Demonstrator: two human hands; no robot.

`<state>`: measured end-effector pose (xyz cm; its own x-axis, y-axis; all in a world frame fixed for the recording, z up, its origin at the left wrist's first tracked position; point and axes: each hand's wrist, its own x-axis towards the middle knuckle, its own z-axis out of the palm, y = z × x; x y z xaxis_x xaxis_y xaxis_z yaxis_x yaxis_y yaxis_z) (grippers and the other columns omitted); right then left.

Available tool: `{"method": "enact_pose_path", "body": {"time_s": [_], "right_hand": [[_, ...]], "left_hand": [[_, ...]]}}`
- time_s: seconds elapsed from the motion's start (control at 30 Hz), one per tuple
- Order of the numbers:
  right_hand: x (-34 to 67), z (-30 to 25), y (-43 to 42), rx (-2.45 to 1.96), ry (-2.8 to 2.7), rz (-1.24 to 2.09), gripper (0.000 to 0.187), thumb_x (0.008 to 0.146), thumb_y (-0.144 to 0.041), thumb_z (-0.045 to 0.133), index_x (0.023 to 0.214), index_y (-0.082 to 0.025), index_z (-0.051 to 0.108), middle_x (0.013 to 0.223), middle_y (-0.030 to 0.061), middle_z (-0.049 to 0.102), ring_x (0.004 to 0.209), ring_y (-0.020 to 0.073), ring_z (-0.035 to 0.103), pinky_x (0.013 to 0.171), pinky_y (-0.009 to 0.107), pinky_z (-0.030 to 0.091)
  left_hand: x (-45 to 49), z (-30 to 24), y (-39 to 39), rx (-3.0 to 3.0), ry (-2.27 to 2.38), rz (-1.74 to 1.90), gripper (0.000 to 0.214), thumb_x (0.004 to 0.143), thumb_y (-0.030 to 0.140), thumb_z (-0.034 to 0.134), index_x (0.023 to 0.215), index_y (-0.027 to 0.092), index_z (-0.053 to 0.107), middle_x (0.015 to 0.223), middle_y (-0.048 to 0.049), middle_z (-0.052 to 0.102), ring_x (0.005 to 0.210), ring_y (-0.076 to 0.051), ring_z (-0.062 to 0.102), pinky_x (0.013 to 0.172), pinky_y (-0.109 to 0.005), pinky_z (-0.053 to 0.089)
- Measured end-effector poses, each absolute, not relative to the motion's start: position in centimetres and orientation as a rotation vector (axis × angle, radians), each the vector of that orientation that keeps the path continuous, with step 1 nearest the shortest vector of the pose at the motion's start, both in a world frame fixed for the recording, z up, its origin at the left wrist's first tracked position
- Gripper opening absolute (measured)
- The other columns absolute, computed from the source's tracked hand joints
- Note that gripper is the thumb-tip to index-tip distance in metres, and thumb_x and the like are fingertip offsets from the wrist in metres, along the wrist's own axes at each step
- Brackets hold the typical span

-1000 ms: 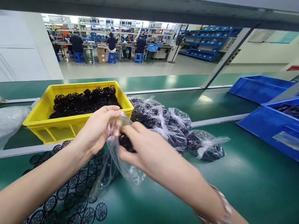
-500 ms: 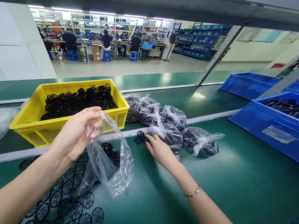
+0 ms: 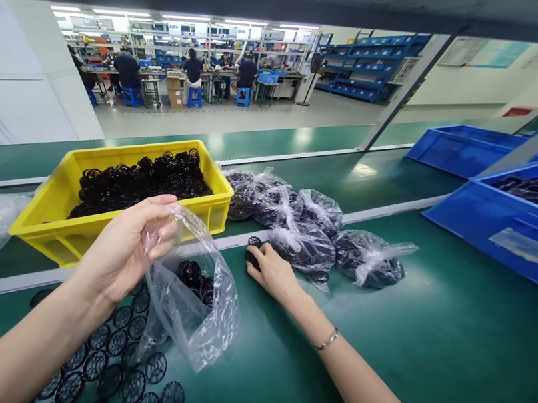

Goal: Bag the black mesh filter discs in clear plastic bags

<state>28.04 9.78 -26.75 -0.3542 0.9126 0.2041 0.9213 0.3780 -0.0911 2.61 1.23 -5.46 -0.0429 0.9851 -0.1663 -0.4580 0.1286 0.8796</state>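
Our left hand (image 3: 126,241) pinches plastic bag (image 3: 192,311) at mouth, fingers narrow, holding it open; right hand (image 3: 272,273) at bag's 2 o'clock, curled over black mesh disc (image 3: 253,260), grip unclear.

Crate (image 3: 54,239) of mesh discs (image 3: 143,183) left, tied bags (image 3: 302,250) beside it, bins (image 3: 509,247) far right, loose discs (image 3: 115,353) before the crate

A yellow crate (image 3: 44,236) is glowing against the green workbench (image 3: 382,326), while black spoked mesh discs (image 3: 95,364) are making a lattice pattern. Blue bins (image 3: 493,255) are standing out nearby.
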Motion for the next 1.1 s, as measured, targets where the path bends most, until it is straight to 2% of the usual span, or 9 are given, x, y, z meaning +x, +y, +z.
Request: {"method": "enact_pose_path", "body": {"time_s": [0.1,0.2,0.3,0.47,0.63,0.73,0.8,0.93,1.1], "right_hand": [[28.5,-26.6,9.7,-1.651,-2.409,-0.040,0.020,0.093,-0.032,0.059,0.108,-0.018,0.059,0.101,0.0077,0.059,0.086,0.0209,0.065,0.067,0.026,0.049],[28.6,-26.0,10.6,-1.695,-2.341,-0.057,0.028,0.098,-0.032,0.051,0.122,-0.017,0.054,0.107,0.0095,0.059,0.090,0.0214,0.065,0.073,0.028,0.050],[27.7,-25.6,12.3,-1.767,-2.279,-0.080,0.033,0.101,-0.029,0.046,0.129,-0.015,0.052,0.115,0.0148,0.058,0.094,0.0251,0.065,0.070,0.030,0.050],[26.3,-24.7,13.7,-1.800,-2.266,-0.031,0.015,0.090,-0.019,0.059,0.101,-0.011,0.064,0.099,0.0155,0.063,0.084,0.0262,0.067,0.063,0.029,0.049],[27.3,-15.6,8.8,-1.570,-2.148,0.024,0.027,0.098,-0.031,0.047,0.120,-0.018,0.057,0.107,0.0108,0.065,0.083,0.0205,0.067,0.070,0.030,0.054],[26.5,-8.8,3.7,-1.114,-2.027,0.462,0.033,0.101,-0.040,0.041,0.128,-0.025,0.055,0.089,0.0034,0.068,0.063,0.0168,0.066,0.058,0.029,0.055],[25.0,-6.4,1.0,-0.923,-2.144,0.537,0.031,0.099,-0.038,0.045,0.124,-0.026,0.058,0.098,0.0045,0.070,0.070,0.0166,0.069,0.060,0.027,0.057],[22.4,-6.9,-0.3,-0.802,-2.495,0.304,0.030,0.098,-0.031,0.049,0.125,-0.022,0.060,0.114,0.0088,0.070,0.096,0.0226,0.070,0.076,0.033,0.058],[25.5,-7.0,0.2,-0.811,-2.687,0.064,0.039,0.105,-0.041,0.034,0.121,-0.025,0.066,0.101,0.0057,0.075,0.085,0.0230,0.072,0.073,0.036,0.057]], "left_hand": [[2.5,-5.5,1.3,0.722,0.986,1.348,0.017,0.089,-0.002,0.047,0.101,0.010,0.052,0.065,0.0020,0.053,0.037,-0.002,0.035,0.029,-0.011,0.029],[2.7,-5.5,1.3,0.718,1.005,1.351,0.017,0.089,-0.001,0.047,0.102,0.010,0.052,0.064,0.0027,0.052,0.036,-0.002,0.033,0.029,-0.011,0.029],[3.2,-5.3,1.2,0.717,0.991,1.330,0.017,0.089,-0.001,0.045,0.100,0.011,0.051,0.061,0.0037,0.050,0.036,-0.003,0.033,0.030,-0.011,0.028],[3.8,-4.8,0.9,0.789,1.011,1.290,0.015,0.090,0.004,0.048,0.103,0.013,0.050,0.053,0.0057,0.046,0.036,-0.005,0.032,0.031,-0.012,0.029],[4.5,-3.9,1.2,0.833,0.994,1.343,0.017,0.088,0.003,0.051,0.102,0.012,0.050,0.052,0.0044,0.049,0.039,-0.006,0.038,0.034,-0.013,0.029],[5.4,-3.2,1.1,0.829,0.977,1.354,0.018,0.086,0.001,0.052,0.101,0.012,0.050,0.054,0.0037,0.053,0.039,-0.005,0.041,0.036,-0.013,0.029],[6.0,-2.7,0.8,0.849,0.958,1.336,0.018,0.086,0.002,0.052,0.100,0.013,0.049,0.053,0.0048,0.052,0.037,-0.005,0.041,0.036,-0.015,0.030],[6.7,-1.7,-0.4,0.929,0.920,1.296,0.018,0.087,0.006,0.054,0.100,0.017,0.049,0.051,0.0064,0.052,0.034,-0.006,0.042,0.037,-0.016,0.030],[5.5,-1.5,-0.7,1.049,0.974,1.332,0.017,0.087,0.002,0.054,0.094,0.017,0.051,0.052,0.0078,0.049,0.036,-0.005,0.039,0.037,-0.017,0.030]]}}
